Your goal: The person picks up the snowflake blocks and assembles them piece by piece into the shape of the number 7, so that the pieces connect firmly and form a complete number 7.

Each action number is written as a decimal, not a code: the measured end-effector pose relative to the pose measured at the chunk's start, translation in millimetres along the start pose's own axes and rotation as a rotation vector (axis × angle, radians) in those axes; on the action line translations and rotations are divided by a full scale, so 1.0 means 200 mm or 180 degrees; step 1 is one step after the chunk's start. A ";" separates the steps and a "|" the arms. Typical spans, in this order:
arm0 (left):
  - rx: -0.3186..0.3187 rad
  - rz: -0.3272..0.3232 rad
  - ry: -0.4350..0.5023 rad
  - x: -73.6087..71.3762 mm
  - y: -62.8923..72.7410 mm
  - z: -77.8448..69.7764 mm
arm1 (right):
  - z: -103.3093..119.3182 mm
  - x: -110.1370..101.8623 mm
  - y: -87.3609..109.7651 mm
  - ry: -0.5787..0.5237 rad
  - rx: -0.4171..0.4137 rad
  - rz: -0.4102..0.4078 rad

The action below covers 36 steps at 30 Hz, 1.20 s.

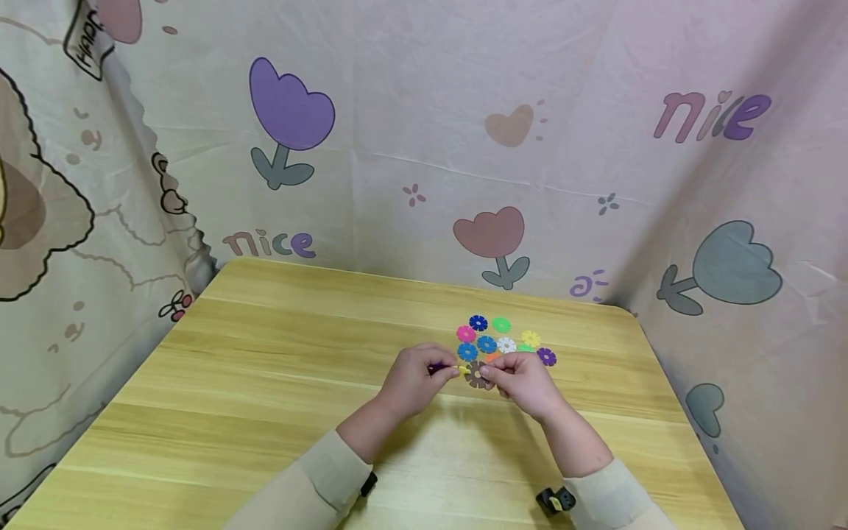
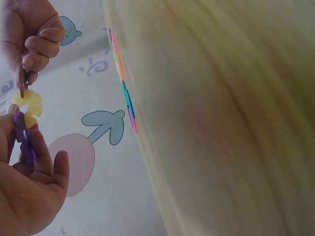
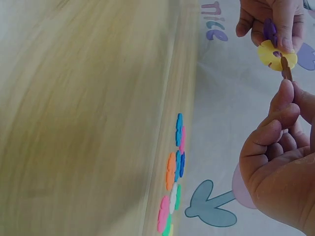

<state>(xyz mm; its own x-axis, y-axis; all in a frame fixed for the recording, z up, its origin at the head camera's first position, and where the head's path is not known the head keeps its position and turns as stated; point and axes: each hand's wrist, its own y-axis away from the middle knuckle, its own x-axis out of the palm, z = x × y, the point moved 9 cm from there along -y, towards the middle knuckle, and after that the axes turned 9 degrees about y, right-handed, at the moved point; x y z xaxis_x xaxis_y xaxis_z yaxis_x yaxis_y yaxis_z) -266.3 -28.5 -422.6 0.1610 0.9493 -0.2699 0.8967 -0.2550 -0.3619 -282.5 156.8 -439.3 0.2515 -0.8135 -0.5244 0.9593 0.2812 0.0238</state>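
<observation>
My left hand (image 1: 414, 377) pinches a purple notched plastic disc (image 2: 23, 135) with a yellow notched disc (image 2: 32, 107) set crosswise on it. In the right wrist view the left thumb also lies against the yellow disc. My right hand (image 1: 526, 383) pinches a brown notched disc (image 1: 475, 375) between thumb and fingertips. The brown disc's edge meets the yellow disc's notched rim in the right wrist view; how deep it sits in a slot I cannot tell. Both hands are in the air just above the near side of the loose discs.
Several loose notched discs lie on the wooden table (image 1: 265, 368) beyond the hands, among them a dark blue disc (image 1: 478, 323), a pink disc (image 1: 466, 334), a white disc (image 1: 506, 345) and a purple disc (image 1: 546, 357). A patterned cloth (image 1: 397, 110) hangs behind the table.
</observation>
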 end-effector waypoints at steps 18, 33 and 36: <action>0.0083 -0.0153 0.0137 0.00 0.00 -0.02 | 0.00 0.00 0.00 -0.0385 0.0176 -0.0044; 0.0123 -0.0176 0.0172 0.00 0.01 -0.03 | 0.01 0.03 0.00 -0.0533 0.0153 -0.0012; 0.0120 -0.0181 0.0191 0.00 0.01 -0.03 | 0.00 0.03 0.00 -0.0577 0.0169 0.0012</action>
<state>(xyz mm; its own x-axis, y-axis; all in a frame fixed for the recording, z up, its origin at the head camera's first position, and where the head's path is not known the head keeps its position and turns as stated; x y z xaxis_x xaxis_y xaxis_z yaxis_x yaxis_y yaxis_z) -261.9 -28.6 -418.5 0.1355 0.9715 -0.1945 0.8891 -0.2059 -0.4088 -280.8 151.0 -442.7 0.2694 -0.8922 -0.3624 0.9626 0.2610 0.0729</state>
